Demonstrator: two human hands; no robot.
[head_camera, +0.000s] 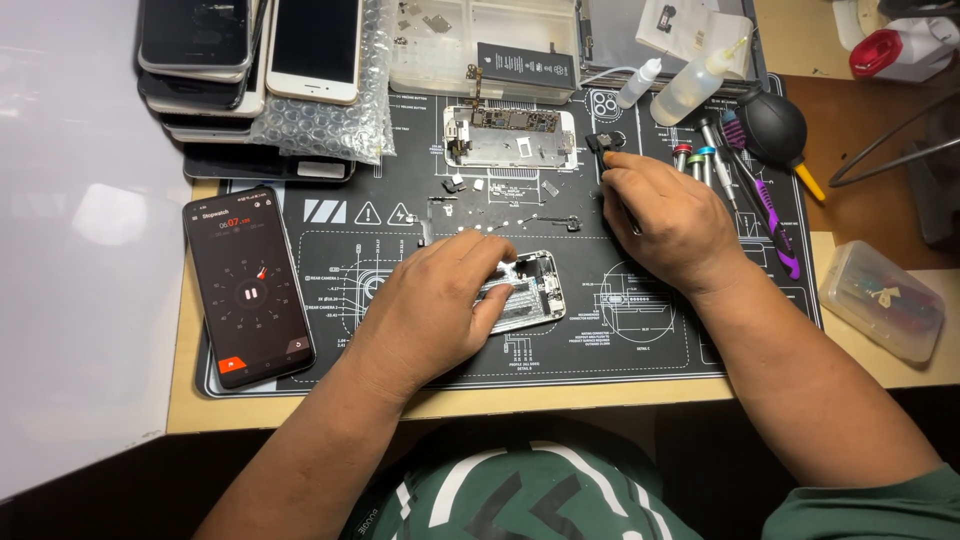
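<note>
Silver phone frame (530, 292) under clamped left hand (440, 300) (right hand (668, 215) closed on tweezers (628, 217)).

opened phone shell (530, 290), flat, tilted, mat centre

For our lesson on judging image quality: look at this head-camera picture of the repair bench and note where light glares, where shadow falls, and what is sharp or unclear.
Head view: bright glare washes out the white sheet on the left; the lower edge, under the bench, sinks into deep shadow; the left hand on the opened phone and the right hand are sharp; small parts on the black work mat are too tiny to identify.
</note>
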